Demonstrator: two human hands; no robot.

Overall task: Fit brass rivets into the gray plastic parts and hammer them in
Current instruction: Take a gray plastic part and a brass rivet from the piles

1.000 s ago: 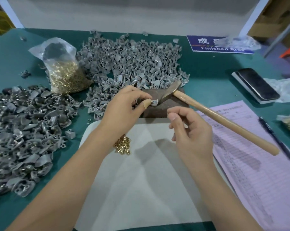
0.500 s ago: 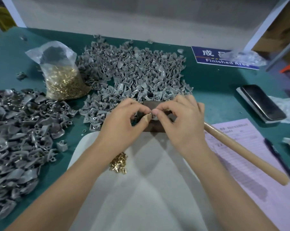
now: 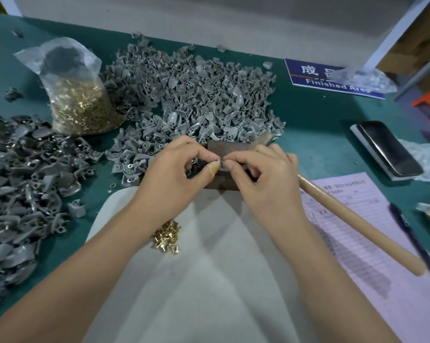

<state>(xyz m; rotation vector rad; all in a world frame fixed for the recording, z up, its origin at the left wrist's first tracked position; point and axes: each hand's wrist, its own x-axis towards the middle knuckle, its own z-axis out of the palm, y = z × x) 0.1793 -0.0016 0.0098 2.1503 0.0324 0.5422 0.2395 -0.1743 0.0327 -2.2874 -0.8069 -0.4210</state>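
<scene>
Meeting fingertip to fingertip above the dark metal block [image 3: 230, 148], the left hand [image 3: 170, 173] and right hand [image 3: 267, 178] are both pinching one small gray plastic part [image 3: 220, 164] — its heading and long axis are too hidden to tell. The hammer [image 3: 352, 219] is lying untouched — handle pointing down-right across the pink form [image 3: 372, 263]. Loose brass rivets [image 3: 166, 236] are sitting near the left wrist.

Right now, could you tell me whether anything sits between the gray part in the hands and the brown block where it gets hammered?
Nothing visible does. The left hand and right hand pinch the gray part directly over the brown block. The hammer lies at the right, its head at the block's far corner, not under the part.
</scene>
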